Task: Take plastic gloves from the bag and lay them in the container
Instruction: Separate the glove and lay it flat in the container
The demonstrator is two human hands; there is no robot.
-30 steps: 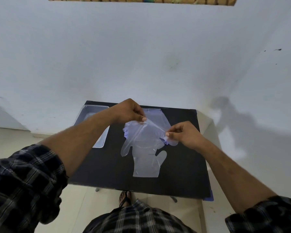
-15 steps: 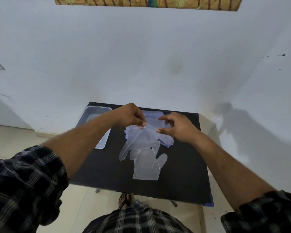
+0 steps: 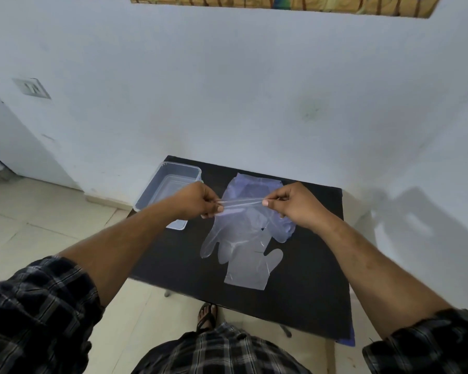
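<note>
Both hands were raised above a matte black tabletop (image 3: 308, 279), each pinching one end of the cuff of a thin, clear plastic glove (image 3: 235, 236). The left hand (image 3: 197, 201) gripped it between thumb and fingertips, and the right hand (image 3: 295, 205) did the same, so the film between them was drawn into a taut, glossy strip. Below that strip the glove hung slack and wrinkled, its rounded finger shapes drooping toward the table. A second glove (image 3: 250, 271) lay flat on the dark surface just beneath, cuff toward the person and thumb sticking out to the right. Behind the hands sat the bag (image 3: 254, 186), a crinkled, bluish translucent sheet. At the table's far left corner stood the container (image 3: 170, 179), a rectangular tub of frosted clear plastic with rounded corners, partly hidden by the left wrist.
</note>
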